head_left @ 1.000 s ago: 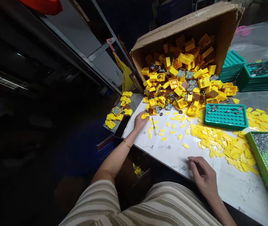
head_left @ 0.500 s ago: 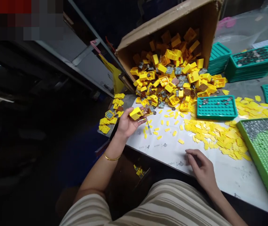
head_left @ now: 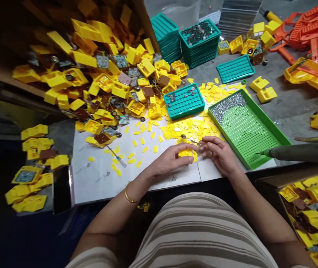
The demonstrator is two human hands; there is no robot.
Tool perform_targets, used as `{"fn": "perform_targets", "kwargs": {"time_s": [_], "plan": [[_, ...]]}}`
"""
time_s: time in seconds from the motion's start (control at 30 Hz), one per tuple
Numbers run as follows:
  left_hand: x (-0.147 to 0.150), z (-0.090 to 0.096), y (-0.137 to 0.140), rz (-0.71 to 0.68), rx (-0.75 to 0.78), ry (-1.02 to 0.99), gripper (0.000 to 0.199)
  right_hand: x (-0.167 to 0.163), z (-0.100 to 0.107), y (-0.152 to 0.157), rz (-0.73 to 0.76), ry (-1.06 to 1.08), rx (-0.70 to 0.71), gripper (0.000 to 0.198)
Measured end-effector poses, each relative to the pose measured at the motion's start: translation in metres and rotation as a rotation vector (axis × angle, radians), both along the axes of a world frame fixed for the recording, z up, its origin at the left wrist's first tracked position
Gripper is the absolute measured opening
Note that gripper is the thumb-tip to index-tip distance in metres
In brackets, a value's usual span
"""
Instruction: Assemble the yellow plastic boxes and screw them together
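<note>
One yellow case (head_left: 187,155) in our left hand (head_left: 171,160), fingers curled round it, over the white sheet (head_left: 92,182) | our right hand (head_left: 221,154) just beside, fingers nearly closed, grip unclear to us | we'd best keep the case steady, dark disc (head_left: 183,136) unsnagged

Yellow housing (head_left: 188,155) between the hands (head_left: 170,160)
</note>
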State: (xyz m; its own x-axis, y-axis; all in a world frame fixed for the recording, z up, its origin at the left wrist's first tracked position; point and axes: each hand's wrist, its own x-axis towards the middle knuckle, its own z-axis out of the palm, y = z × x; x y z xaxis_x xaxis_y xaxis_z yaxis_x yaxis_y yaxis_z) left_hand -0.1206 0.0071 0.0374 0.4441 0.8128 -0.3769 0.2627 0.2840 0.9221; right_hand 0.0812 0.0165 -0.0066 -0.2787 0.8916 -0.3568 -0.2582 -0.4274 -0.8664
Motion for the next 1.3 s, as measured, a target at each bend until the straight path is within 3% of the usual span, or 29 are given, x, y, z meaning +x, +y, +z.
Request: {"fn": "perform_targets", "kwargs": {"time_s": [0.07, 0.13, 0.23, 0.33, 0.4, 0.57, 0.67, 0.83, 1.0, 1.07, 1.17, 1.3], "plan": [[0.005, -0.005, -0.004, -0.106, 0.210, 0.250, 0.039, 0.013, -0.003, -0.010, -0.013, -0.238, 0.190, 0.021], [0.009, -0.010, -0.012, -0.199, 0.313, 0.422, 0.043, 0.023, -0.004, -0.018, 0.001, -0.480, 0.384, 0.017], [0.010, -0.015, -0.026, -0.274, 0.380, 0.553, 0.050, 0.029, 0.000, -0.020, -0.010, -0.700, 0.565, 0.014], [0.009, -0.018, -0.037, -0.276, 0.380, 0.614, 0.055, 0.018, 0.009, -0.005, 0.019, -0.776, 0.692, 0.014], [0.008, -0.018, -0.042, -0.259, 0.359, 0.625, 0.057, 0.002, 0.016, 0.011, 0.185, -0.835, 0.771, 0.014], [0.006, -0.017, -0.045, -0.213, 0.331, 0.544, 0.057, -0.041, 0.028, 0.040, 0.810, -1.213, 0.807, 0.018], [0.006, -0.013, -0.043, -0.222, 0.304, 0.533, 0.055, -0.053, 0.032, 0.042, 0.967, -1.324, 0.857, 0.021], [0.008, -0.003, -0.038, -0.272, 0.159, 0.671, 0.062, -0.047, 0.037, 0.043, 0.914, -1.377, 0.875, 0.020], [0.013, -0.002, -0.035, -0.264, 0.136, 0.718, 0.054, -0.012, 0.045, 0.025, 0.586, -1.220, 0.749, 0.015], [0.017, -0.004, -0.035, -0.258, 0.141, 0.732, 0.052, 0.005, 0.042, 0.008, 0.498, -1.257, 0.666, 0.016], [0.024, -0.006, -0.035, -0.279, 0.194, 0.807, 0.047, 0.025, 0.032, -0.017, 0.497, -1.339, 0.527, 0.020], [0.027, -0.008, -0.038, -0.312, 0.296, 0.815, 0.051, 0.040, 0.023, -0.032, 0.409, -1.150, 0.600, 0.027]]}}
